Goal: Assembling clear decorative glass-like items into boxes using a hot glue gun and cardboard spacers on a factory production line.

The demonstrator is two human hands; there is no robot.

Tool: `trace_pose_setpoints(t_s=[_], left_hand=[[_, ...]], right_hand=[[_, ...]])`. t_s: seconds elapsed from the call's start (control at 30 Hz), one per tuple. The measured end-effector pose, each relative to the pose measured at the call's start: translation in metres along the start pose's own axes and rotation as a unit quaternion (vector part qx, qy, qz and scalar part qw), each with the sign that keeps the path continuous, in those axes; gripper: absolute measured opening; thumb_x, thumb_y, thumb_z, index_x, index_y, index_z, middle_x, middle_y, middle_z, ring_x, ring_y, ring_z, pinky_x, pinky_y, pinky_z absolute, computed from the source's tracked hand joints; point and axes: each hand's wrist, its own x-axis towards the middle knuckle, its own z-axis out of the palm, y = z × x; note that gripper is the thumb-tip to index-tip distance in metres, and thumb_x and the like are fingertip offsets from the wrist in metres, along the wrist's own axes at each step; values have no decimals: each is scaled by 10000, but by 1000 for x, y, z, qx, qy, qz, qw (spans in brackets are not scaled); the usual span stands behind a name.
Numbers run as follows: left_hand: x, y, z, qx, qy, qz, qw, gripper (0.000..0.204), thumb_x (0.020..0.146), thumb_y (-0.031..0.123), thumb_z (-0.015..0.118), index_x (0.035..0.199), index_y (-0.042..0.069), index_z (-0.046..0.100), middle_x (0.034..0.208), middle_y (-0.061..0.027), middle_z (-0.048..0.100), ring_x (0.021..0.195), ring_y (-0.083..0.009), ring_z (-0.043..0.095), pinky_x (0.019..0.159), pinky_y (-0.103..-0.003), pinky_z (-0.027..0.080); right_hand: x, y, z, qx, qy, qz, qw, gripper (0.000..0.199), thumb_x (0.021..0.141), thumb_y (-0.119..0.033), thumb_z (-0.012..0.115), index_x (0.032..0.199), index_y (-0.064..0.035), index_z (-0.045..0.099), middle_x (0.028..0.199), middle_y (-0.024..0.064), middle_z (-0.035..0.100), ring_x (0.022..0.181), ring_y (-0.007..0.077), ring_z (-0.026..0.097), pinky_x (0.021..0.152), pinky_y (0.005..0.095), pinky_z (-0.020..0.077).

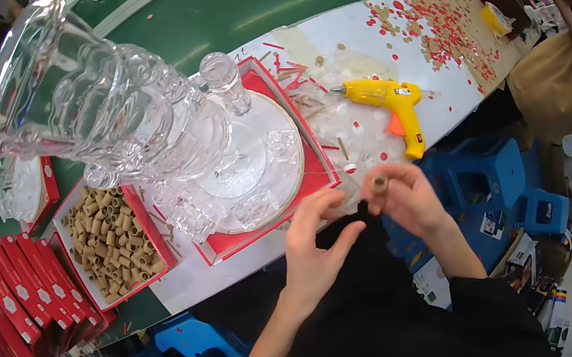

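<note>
My right hand [417, 203] pinches a short brown cardboard tube [379, 183] between its fingertips, just past the table's front edge. Beside it, my left hand [316, 247] is curved with thumb and forefinger apart, and I see nothing held in it. A little clear material shows between the two hands, too blurred to name. Ahead of my left hand, a red shallow box [290, 93] holds a round white board [285, 198]. A tall clear glass-like tiered piece [144, 112] stands on the board, with clear wrapped pieces [256, 203] around its foot.
A yellow glue gun [382, 96] lies right of the box, near a small white-capped item [350, 168]. Red and tan discs [439, 29] are scattered at the far right. A box of cardboard tubes [109, 240] and stacked red boxes [30, 288] are left. Blue stools [480, 175] stand at right.
</note>
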Motion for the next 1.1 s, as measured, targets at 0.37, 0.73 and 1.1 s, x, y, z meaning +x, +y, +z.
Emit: trace_pose_setpoints(t_s=[0.37,0.73,1.1], left_hand=[[12,-12,1,171,-6,24,985,360,765,8,718,1108,3,607,982,-150,656,891,-291,646,762,-378,515],[10,-12,0,146,2,30,989,295,781,-19,694,1067,0,626,988,-144,663,883,-299,655,745,-358,527],[6,-11,-15,159,37,53,985,271,756,-60,708,1018,-7,664,1008,-121,666,810,-202,681,706,-285,551]], right_hand=[[11,23,-3,-180,123,-55,974,196,989,-116,456,1152,-29,523,1100,144,648,1025,196,630,818,309,515],[-5,19,19,-222,105,-49,968,206,972,-95,500,1153,4,515,1106,138,655,1011,170,631,793,276,516],[-2,26,26,-71,105,-10,992,249,988,-130,486,1198,4,495,1122,161,643,1066,238,630,827,328,548]])
